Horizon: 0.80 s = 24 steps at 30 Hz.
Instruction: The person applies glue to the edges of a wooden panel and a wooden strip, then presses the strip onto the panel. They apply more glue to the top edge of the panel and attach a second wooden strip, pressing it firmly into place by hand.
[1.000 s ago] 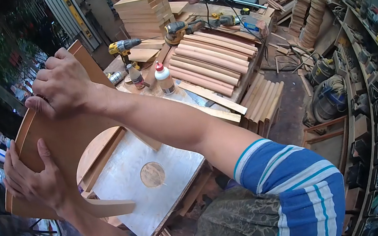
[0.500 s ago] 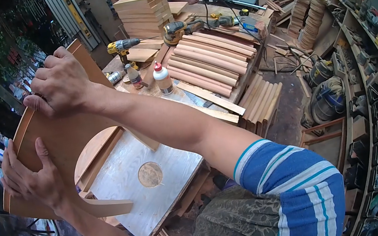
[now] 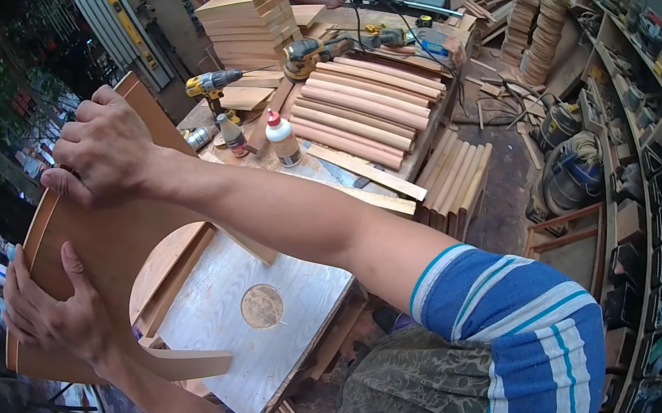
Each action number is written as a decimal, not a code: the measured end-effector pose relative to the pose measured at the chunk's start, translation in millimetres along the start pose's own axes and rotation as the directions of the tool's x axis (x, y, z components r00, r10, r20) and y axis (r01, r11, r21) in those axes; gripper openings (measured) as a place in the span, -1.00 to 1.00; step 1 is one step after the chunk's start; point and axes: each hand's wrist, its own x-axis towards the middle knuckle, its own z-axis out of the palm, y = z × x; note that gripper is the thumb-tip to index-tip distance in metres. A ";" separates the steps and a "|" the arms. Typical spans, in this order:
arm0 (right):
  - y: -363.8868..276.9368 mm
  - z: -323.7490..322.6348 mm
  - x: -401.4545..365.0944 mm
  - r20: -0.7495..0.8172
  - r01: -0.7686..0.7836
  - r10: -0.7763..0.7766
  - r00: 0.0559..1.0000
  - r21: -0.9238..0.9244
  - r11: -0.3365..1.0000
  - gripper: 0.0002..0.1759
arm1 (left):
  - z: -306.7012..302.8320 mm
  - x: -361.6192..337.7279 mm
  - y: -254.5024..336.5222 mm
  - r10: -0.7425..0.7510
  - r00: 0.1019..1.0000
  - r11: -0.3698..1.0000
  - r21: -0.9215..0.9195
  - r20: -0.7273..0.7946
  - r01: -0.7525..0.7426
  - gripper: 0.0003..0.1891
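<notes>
A brown curved wooden panel (image 3: 105, 244) stands tilted at the left, with a thin pale edge strip along its rim. Its lower part is joined to wooden pieces resting over a whitewashed board (image 3: 301, 286). My left hand (image 3: 56, 314) grips the panel's left edge, thumb on the near face and fingers over the rim. Higher up, my right hand (image 3: 102, 148) is curled closed at the panel's upper edge; what its fingers pinch is hidden. A round tan disc or opening (image 3: 262, 306) shows in the whitewashed board.
On the bench behind my right forearm are a glue bottle (image 3: 282, 140), a small dark bottle (image 3: 232, 135), a yellow drill (image 3: 213, 86), a sander (image 3: 306, 59) and rounded wood strips (image 3: 362, 105). Stacked boards (image 3: 244, 24) stand farther back. Two people work beyond. Shelves (image 3: 650, 179) line the right.
The view has shifted very slightly, so the bench items sit a little farther left. Both hands stay in place on the panel.
</notes>
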 end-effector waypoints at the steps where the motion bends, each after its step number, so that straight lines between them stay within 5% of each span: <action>1: 0.1 0.5 -0.3 0.000 0.000 0.000 1.000 -0.002 1.000 -0.47 | 0.5 -0.1 -0.3 -0.001 1.000 1.000 -0.001 -0.003 0.001 -0.39; 24: -0.6 0.2 0.2 -0.015 -0.015 0.015 1.000 0.003 1.000 -0.49 | -0.9 0.1 2.1 -0.012 1.000 1.000 0.015 0.012 0.012 -0.39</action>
